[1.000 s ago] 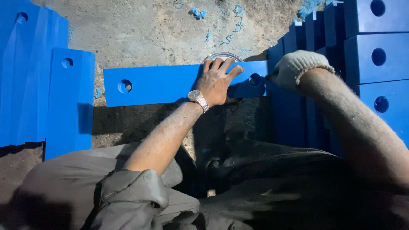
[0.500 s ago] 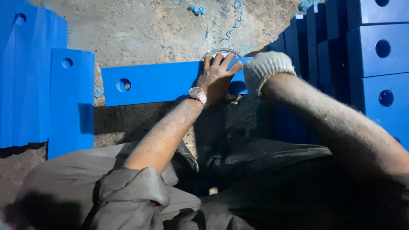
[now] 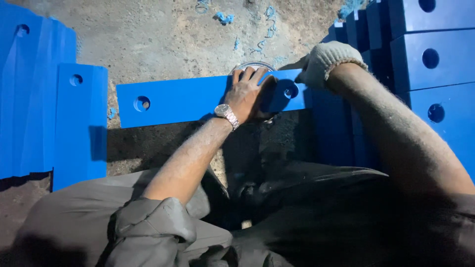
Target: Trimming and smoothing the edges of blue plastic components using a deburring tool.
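- Left: stacked blue slabs [image 3: 79,123], bare floor [image 3: 163,34] beyond.
- Centre: long blue plate [image 3: 183,101], a hole near each end, flat on the floor.
- Left hand [image 3: 247,91] pressed flat on the plate, fingers curled over its far edge.
- Gloved right hand [image 3: 321,62] clenched at the plate's right end.
- Right: stacked blue blocks [image 3: 430,59] crowd close.

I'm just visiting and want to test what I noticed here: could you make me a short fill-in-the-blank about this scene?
1. The left hand lies flat on a long ___ plate.
2. On that wrist sits a ___.
3. The right hand wears a knitted ___.
4. Near each end of the plate is a round ___.

Missing words: blue; watch; glove; hole
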